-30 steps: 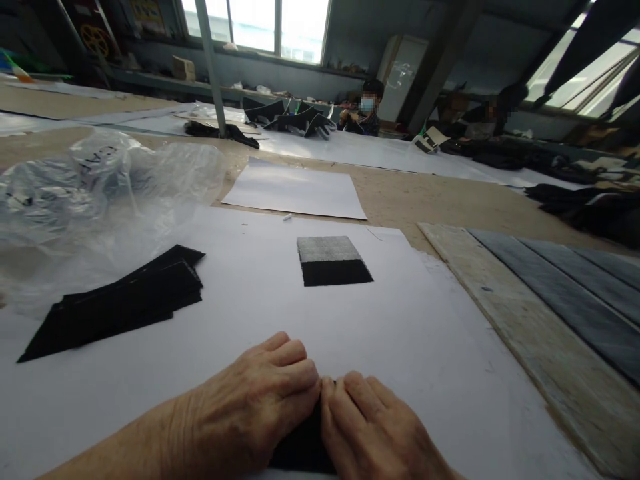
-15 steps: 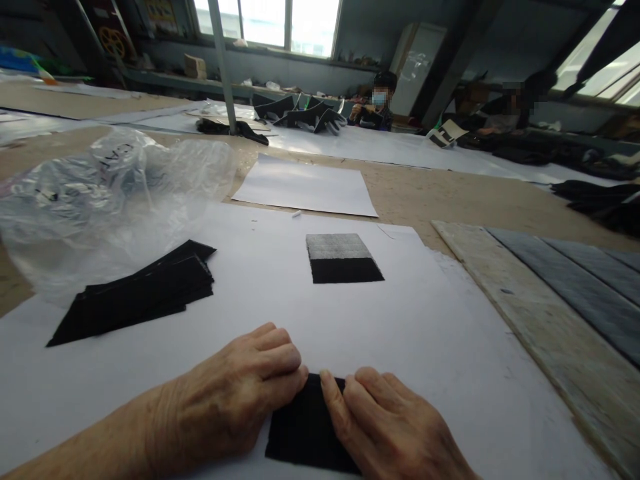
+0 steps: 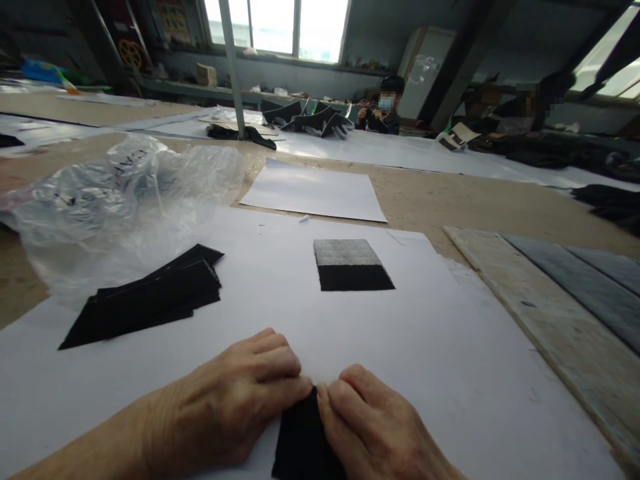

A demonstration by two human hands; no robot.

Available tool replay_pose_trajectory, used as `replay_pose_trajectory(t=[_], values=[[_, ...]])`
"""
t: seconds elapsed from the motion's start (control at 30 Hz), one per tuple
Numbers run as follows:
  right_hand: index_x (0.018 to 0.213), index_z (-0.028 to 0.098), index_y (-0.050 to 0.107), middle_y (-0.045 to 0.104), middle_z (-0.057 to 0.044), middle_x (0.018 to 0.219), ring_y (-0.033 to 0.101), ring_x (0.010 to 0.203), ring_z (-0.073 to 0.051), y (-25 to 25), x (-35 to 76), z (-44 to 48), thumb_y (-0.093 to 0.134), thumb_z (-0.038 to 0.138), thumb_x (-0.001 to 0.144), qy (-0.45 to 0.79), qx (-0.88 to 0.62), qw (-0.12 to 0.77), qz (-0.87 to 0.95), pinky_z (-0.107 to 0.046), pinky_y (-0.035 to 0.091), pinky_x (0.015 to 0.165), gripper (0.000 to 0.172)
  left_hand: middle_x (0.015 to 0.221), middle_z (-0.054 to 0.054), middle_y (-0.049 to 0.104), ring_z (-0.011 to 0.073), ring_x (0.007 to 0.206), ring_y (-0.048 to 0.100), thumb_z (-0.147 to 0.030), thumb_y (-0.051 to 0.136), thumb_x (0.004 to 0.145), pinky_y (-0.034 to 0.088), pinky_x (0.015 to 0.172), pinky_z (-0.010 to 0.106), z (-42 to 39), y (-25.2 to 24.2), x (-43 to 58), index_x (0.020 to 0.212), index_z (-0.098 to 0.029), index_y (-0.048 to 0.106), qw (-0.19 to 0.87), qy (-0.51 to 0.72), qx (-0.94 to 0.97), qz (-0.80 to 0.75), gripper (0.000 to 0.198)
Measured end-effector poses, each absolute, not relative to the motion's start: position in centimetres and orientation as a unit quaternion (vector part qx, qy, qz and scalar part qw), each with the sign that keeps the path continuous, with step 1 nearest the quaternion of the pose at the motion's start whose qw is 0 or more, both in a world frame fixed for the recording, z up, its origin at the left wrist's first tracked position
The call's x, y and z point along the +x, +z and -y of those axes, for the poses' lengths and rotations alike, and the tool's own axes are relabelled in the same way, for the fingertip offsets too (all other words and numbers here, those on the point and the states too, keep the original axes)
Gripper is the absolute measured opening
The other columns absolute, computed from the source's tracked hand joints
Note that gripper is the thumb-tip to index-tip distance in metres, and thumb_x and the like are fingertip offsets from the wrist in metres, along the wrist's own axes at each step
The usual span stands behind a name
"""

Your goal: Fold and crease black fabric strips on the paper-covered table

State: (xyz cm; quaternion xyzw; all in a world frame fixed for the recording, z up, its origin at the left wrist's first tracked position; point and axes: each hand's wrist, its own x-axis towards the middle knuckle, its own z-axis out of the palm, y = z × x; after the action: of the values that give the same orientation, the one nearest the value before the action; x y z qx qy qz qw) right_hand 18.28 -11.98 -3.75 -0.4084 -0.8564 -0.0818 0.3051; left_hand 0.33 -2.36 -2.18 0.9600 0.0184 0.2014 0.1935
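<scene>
A black cloth piece lies on the white sheet at the bottom centre. My left hand pinches its far edge on the left, fingers curled. Close beside it, my right hand has its fingers bent and pressed together on the same edge, covering the cloth's right side. Farther off on the sheet is a flat piece, grey on its far part and black on its near part. A loose stack of black pieces rests at the left.
Crumpled clear plastic lies at the back left. Beyond the sheet are a white paper and a metal pole. A board with grey strips stands at the right. A masked person is across the table.
My right hand's index finger has drawn in beside the others, and both hands' fingertips are closer together. Less of the black cloth shows between them. The whole view has shifted slightly.
</scene>
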Motion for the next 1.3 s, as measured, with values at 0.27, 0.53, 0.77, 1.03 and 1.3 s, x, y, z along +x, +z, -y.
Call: replay_pose_trajectory(t=[0.27, 0.53, 0.77, 1.03, 1.3], values=[[0.103, 0.000, 0.058, 0.054, -0.013, 0.080, 0.044, 0.072, -0.018, -3.8, 19.0, 12.2, 0.040, -0.002, 0.081, -0.011, -0.402, 0.321, 0.857, -0.030, 0.045, 0.057, 0.028, 0.082, 0.005, 0.053, 0.0155, 0.075, 0.046, 0.004, 0.036, 0.074, 0.041, 0.069, 0.030, 1.7, -2.6, -0.3, 0.101, -0.015, 0.057, 0.276, 0.234, 0.931, -0.044, 0.039], [0.107, 0.006, 0.057, 0.053, -0.009, 0.080, 0.045, 0.070, -0.017, -3.8, 19.1, 12.0, 0.041, 0.003, 0.084, 0.019, -0.422, 0.314, 0.850, -0.028, 0.043, 0.056, 0.028, 0.072, 0.005, 0.049, 0.0169, 0.068, 0.042, 0.001, 0.035, 0.074, 0.036, 0.064, 0.032, 2.0, -2.2, -0.1, 0.088, -0.012, 0.057, 0.212, 0.203, 0.955, -0.051, 0.029], [0.108, 0.005, 0.056, 0.058, -0.010, 0.085, 0.045, 0.068, -0.018, -3.9, 18.9, 11.6, 0.037, 0.006, 0.088, -0.017, -0.401, 0.276, 0.873, -0.028, 0.042, 0.054, 0.027, 0.082, 0.009, 0.053, 0.0175, 0.071, 0.045, 0.000, 0.035, 0.077, 0.037, 0.065, 0.033, 3.4, -2.4, -1.5, 0.105, -0.009, 0.052, 0.156, 0.278, 0.945, -0.075, 0.034], [0.111, 0.009, 0.054, 0.059, -0.006, 0.080, 0.043, 0.065, -0.017, -3.6, 18.8, 11.5, 0.031, 0.012, 0.093, -0.005, -0.416, 0.266, 0.870, -0.028, 0.037, 0.051, 0.029, 0.061, 0.002, 0.048, 0.0150, 0.053, 0.043, -0.006, 0.039, 0.074, 0.030, 0.051, 0.031, 4.8, -1.6, -1.4, 0.090, -0.012, 0.054, 0.128, 0.234, 0.960, -0.081, 0.023], [0.089, 0.016, 0.055, 0.056, -0.001, 0.077, 0.043, 0.063, -0.016, -3.4, 17.9, 11.8, 0.037, 0.006, 0.089, -0.009, -0.451, 0.220, 0.865, -0.030, 0.032, 0.050, 0.020, 0.060, 0.001, 0.046, 0.0144, 0.053, 0.040, -0.004, 0.036, 0.074, 0.030, 0.051, 0.031, 5.1, -1.5, -1.4, 0.084, -0.013, 0.055, 0.127, 0.237, 0.959, -0.089, 0.023]])
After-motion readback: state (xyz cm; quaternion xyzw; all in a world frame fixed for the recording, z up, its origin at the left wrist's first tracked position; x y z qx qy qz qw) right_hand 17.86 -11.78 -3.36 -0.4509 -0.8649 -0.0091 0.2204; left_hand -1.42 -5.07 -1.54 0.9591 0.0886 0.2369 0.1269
